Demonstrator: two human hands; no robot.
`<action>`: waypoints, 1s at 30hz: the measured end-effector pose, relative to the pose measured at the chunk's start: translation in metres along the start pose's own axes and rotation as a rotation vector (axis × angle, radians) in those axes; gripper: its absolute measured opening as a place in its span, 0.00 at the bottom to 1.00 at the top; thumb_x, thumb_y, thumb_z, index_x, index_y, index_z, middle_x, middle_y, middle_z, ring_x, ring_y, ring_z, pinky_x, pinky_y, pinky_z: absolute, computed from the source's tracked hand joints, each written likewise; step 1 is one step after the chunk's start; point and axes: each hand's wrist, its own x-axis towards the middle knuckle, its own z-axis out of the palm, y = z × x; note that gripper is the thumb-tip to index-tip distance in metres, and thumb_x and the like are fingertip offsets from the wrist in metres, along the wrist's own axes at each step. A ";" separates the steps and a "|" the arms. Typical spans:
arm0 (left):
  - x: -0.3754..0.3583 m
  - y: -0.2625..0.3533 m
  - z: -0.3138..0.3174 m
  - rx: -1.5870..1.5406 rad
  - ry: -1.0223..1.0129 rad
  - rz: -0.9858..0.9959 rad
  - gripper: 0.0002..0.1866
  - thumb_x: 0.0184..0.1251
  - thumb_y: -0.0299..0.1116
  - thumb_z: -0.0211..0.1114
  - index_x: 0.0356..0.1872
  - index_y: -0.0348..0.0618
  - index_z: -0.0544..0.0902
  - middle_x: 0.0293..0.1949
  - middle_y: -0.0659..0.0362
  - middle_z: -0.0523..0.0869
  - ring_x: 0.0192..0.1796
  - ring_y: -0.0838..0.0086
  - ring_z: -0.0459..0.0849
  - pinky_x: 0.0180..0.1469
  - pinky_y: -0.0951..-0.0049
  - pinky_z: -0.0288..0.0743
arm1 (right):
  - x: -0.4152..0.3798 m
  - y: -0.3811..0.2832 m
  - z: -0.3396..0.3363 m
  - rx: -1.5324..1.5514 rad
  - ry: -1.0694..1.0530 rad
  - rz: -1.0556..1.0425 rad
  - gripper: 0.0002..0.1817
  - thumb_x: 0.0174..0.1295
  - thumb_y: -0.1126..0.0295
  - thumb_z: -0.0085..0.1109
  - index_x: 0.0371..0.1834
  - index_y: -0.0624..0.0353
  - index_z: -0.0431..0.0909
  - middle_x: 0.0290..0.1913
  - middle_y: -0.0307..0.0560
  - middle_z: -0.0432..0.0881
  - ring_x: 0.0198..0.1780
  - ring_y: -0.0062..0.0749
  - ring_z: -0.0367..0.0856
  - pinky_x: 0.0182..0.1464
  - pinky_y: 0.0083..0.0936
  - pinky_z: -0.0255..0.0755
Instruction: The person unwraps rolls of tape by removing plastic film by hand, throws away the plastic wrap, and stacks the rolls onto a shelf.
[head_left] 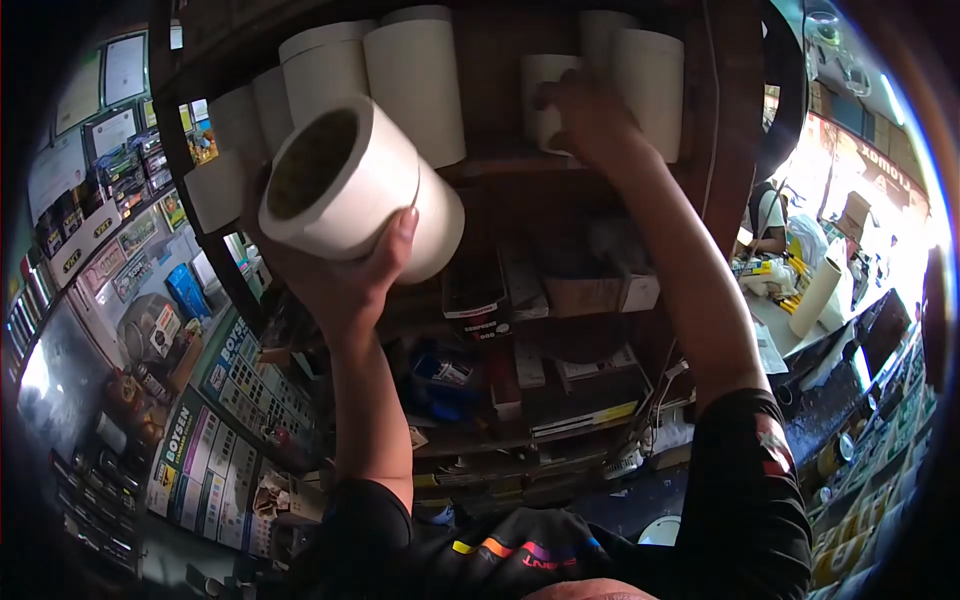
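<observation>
My left hand (345, 285) is wrapped round a large white cylindrical container (425, 205), thumb along its near side. The container is tilted, its open mouth facing left and toward me, with a dark greenish-brown inside. A seam runs round its wall. At the upper right, my right hand (590, 120) reaches onto the shelf with its fingers curled at a smaller white cylinder (540, 75), overlapping its right side. Shadow darkens these fingers. A tall white cylinder (650, 95) stands just right of that hand, another partly hidden behind.
More white cylinders (415, 85) stand on the wooden shelf (490, 165) at the left. Lower shelves hold boxes (585, 293) and dark packages. Colour-chart boards (205, 450) lean at the lower left. On the right, a person (770, 215) is near a counter with a white roll (815, 298).
</observation>
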 end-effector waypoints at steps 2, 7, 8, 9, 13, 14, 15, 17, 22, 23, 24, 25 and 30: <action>0.014 0.002 0.015 -0.083 0.042 -0.046 0.60 0.40 0.42 0.86 0.72 0.32 0.57 0.64 0.43 0.69 0.63 0.57 0.77 0.62 0.56 0.79 | -0.010 0.000 -0.006 0.080 0.130 -0.057 0.26 0.54 0.63 0.76 0.58 0.49 0.81 0.62 0.53 0.80 0.62 0.53 0.79 0.63 0.47 0.76; 0.046 0.013 0.047 -0.299 -0.005 -0.125 0.57 0.43 0.41 0.87 0.68 0.26 0.59 0.59 0.44 0.75 0.58 0.61 0.81 0.58 0.61 0.81 | -0.036 -0.063 -0.066 0.914 0.201 -0.161 0.53 0.44 0.56 0.84 0.76 0.53 0.65 0.68 0.63 0.75 0.69 0.57 0.75 0.67 0.45 0.73; 0.048 0.009 0.055 -0.370 -0.018 -0.144 0.56 0.43 0.41 0.87 0.68 0.26 0.59 0.59 0.44 0.75 0.58 0.61 0.81 0.58 0.61 0.81 | -0.037 -0.077 -0.065 0.992 0.230 -0.221 0.57 0.43 0.53 0.83 0.77 0.58 0.62 0.68 0.65 0.74 0.67 0.60 0.76 0.67 0.45 0.73; 0.051 0.004 0.062 -0.440 -0.037 -0.163 0.56 0.44 0.41 0.88 0.68 0.26 0.60 0.58 0.44 0.76 0.58 0.61 0.81 0.59 0.61 0.81 | -0.036 -0.086 -0.063 1.073 0.261 -0.278 0.61 0.41 0.50 0.83 0.78 0.62 0.59 0.68 0.68 0.74 0.66 0.63 0.77 0.66 0.46 0.74; 0.073 -0.008 0.086 -0.397 -0.004 -0.099 0.55 0.44 0.43 0.88 0.66 0.26 0.62 0.59 0.41 0.78 0.57 0.58 0.83 0.58 0.62 0.81 | -0.029 -0.091 -0.039 1.061 0.345 -0.027 0.64 0.41 0.49 0.83 0.80 0.60 0.53 0.68 0.65 0.73 0.67 0.56 0.77 0.68 0.43 0.73; 0.087 -0.015 0.088 -0.321 -0.049 -0.061 0.54 0.44 0.43 0.88 0.67 0.26 0.62 0.61 0.41 0.77 0.57 0.57 0.83 0.58 0.62 0.81 | -0.032 -0.091 -0.037 1.043 0.368 0.039 0.64 0.41 0.49 0.83 0.79 0.61 0.54 0.68 0.65 0.73 0.67 0.57 0.77 0.68 0.43 0.73; 0.105 -0.025 0.092 -0.243 -0.092 -0.025 0.54 0.44 0.43 0.88 0.67 0.27 0.63 0.62 0.40 0.76 0.58 0.55 0.83 0.58 0.61 0.81 | -0.038 -0.092 -0.037 1.026 0.389 0.105 0.63 0.42 0.50 0.83 0.79 0.61 0.54 0.68 0.65 0.73 0.67 0.57 0.77 0.67 0.44 0.73; 0.123 -0.020 0.091 -0.023 -0.181 -0.034 0.51 0.51 0.49 0.84 0.68 0.28 0.65 0.66 0.37 0.73 0.64 0.50 0.79 0.67 0.57 0.74 | -0.042 -0.086 -0.031 0.898 0.406 0.224 0.63 0.44 0.52 0.82 0.79 0.62 0.51 0.68 0.66 0.73 0.67 0.57 0.77 0.67 0.45 0.74; 0.148 -0.021 0.113 0.215 0.004 0.146 0.51 0.48 0.45 0.85 0.70 0.30 0.66 0.67 0.34 0.72 0.68 0.42 0.74 0.66 0.51 0.73 | -0.021 -0.069 -0.041 0.921 0.464 0.347 0.61 0.49 0.47 0.79 0.78 0.62 0.49 0.63 0.71 0.76 0.63 0.59 0.80 0.65 0.46 0.75; 0.149 -0.021 0.116 0.204 0.003 0.138 0.51 0.48 0.44 0.85 0.69 0.30 0.66 0.66 0.34 0.74 0.67 0.42 0.75 0.66 0.51 0.73 | -0.012 -0.063 -0.040 0.832 0.462 0.354 0.60 0.49 0.46 0.78 0.77 0.63 0.50 0.62 0.70 0.77 0.62 0.60 0.80 0.64 0.46 0.75; 0.149 -0.021 0.118 0.193 0.003 0.131 0.50 0.49 0.44 0.85 0.69 0.30 0.66 0.64 0.34 0.75 0.66 0.42 0.77 0.65 0.50 0.74 | -0.002 -0.056 -0.039 0.744 0.459 0.360 0.59 0.50 0.45 0.78 0.77 0.63 0.51 0.61 0.70 0.78 0.61 0.62 0.81 0.64 0.46 0.75; 0.148 -0.016 0.117 0.243 -0.062 0.112 0.51 0.49 0.44 0.84 0.70 0.31 0.66 0.62 0.34 0.77 0.65 0.41 0.78 0.65 0.50 0.74 | 0.009 -0.049 -0.037 0.740 0.468 0.305 0.58 0.50 0.42 0.76 0.76 0.64 0.54 0.60 0.70 0.80 0.61 0.63 0.81 0.63 0.47 0.75; 0.149 -0.016 0.101 0.210 -0.258 0.148 0.51 0.54 0.47 0.81 0.74 0.32 0.64 0.53 0.34 0.83 0.57 0.41 0.84 0.60 0.49 0.78 | 0.041 -0.031 -0.030 0.748 0.376 0.388 0.59 0.47 0.39 0.77 0.74 0.65 0.59 0.60 0.71 0.81 0.63 0.62 0.81 0.64 0.46 0.75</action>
